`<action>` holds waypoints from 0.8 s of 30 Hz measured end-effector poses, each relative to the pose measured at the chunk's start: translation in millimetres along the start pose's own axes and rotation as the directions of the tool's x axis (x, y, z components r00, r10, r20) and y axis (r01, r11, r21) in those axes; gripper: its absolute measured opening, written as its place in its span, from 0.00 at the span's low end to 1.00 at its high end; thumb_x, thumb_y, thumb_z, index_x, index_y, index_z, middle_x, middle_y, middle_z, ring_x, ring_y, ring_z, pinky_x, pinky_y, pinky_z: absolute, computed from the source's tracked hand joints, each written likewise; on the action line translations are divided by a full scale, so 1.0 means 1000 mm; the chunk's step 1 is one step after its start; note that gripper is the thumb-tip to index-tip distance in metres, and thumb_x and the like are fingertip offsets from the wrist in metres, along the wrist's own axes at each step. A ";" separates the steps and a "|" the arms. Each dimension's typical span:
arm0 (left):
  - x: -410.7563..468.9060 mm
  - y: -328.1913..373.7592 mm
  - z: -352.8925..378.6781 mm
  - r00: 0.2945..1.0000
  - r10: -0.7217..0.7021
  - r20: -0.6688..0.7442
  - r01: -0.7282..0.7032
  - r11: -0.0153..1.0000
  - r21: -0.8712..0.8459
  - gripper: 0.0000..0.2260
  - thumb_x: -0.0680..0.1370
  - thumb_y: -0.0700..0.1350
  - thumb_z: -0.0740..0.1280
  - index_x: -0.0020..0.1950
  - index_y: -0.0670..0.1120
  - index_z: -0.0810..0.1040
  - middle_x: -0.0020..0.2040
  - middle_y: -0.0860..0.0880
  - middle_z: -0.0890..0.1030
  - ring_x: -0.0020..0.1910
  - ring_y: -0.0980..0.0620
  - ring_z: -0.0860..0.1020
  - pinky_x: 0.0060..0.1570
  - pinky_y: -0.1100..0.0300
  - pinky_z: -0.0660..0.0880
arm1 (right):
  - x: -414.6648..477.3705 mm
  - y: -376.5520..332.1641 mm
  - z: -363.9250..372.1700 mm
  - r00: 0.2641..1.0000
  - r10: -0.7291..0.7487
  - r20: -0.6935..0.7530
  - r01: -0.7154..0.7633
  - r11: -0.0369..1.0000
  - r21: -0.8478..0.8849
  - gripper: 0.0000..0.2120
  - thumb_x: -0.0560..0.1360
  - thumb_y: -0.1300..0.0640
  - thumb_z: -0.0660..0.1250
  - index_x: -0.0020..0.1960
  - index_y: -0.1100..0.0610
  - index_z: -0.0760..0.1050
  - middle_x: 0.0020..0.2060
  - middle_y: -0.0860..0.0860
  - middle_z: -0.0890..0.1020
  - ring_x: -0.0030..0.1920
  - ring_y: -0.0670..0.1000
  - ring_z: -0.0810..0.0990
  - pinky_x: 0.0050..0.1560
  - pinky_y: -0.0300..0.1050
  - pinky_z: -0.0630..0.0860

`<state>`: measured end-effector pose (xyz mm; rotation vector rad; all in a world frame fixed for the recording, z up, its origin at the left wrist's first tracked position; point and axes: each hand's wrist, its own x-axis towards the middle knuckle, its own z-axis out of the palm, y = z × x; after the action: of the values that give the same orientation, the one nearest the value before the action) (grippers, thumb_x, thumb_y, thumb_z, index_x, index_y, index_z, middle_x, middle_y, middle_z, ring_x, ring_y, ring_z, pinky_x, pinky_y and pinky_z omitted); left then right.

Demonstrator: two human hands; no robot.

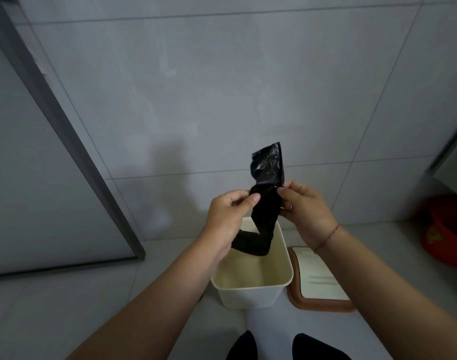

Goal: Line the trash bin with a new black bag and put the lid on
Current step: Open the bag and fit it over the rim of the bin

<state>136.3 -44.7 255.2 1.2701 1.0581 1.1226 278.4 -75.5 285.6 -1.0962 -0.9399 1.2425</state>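
Observation:
A folded black bag (267,178) is held upright above the cream trash bin (250,289). My left hand (227,216) pinches its left edge and my right hand (305,209) pinches its right edge, both near the middle of the strip. The bag's top end fans out above my fingers; its lower end hangs down and curls over the bin's open mouth. The bin stands on the floor with nothing inside. Its lid (318,279), cream with a brown rim, lies flat on the floor just right of the bin.
A grey tiled wall (222,87) rises right behind the bin. A door with a grey frame (66,141) stands at the left. A red basin (445,229) sits at the far right. My dark shoes (279,346) are at the bottom edge.

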 end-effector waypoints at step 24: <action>-0.004 0.017 -0.012 0.900 -0.140 0.413 0.079 0.984 0.161 0.15 0.75 0.60 0.63 0.47 0.51 0.82 0.36 0.59 0.81 0.33 0.63 0.75 0.34 0.68 0.68 | 0.014 -0.021 -0.003 0.956 -0.267 -0.123 0.223 0.931 -0.289 0.18 0.80 0.58 0.57 0.32 0.56 0.73 0.21 0.42 0.80 0.25 0.36 0.77 0.28 0.27 0.72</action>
<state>123.0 -47.6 271.7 1.4654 0.8746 0.6505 287.9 -61.7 304.8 -1.2301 -1.1094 0.8226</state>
